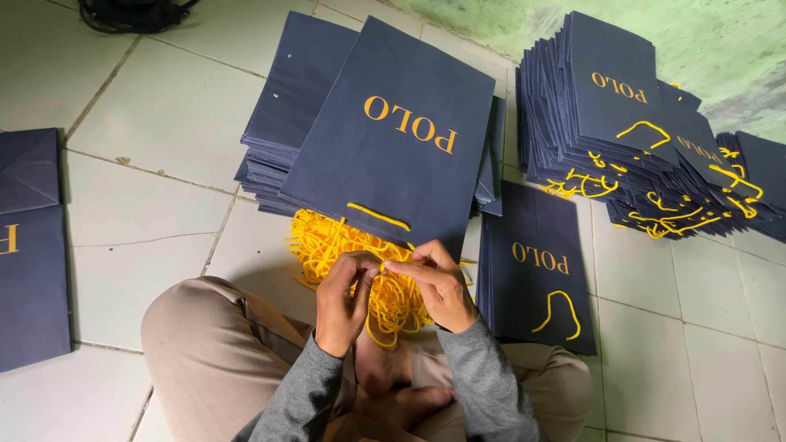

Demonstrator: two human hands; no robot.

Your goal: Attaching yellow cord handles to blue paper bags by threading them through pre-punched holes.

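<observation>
While the person sits cross-legged on the tiled floor (155, 196), both hands meet over a heap of yellow cords (344, 250): left hand (348, 296) and right hand (434, 286) each pinch closed on one yellow cord end (382, 268) at the lower edge of a navy paper bag (393, 139). Finished bags (647, 139) are stacked to the right.

Right in front of you a flat navy paper bag (393, 139) with gold lettering tops a stack of the same bags (282, 131). To your right one finished bag (536, 270) lies with a yellow cord handle; beyond it stand fanned piles of bags (630, 123). More navy bags (29, 245) lie at your left.
</observation>
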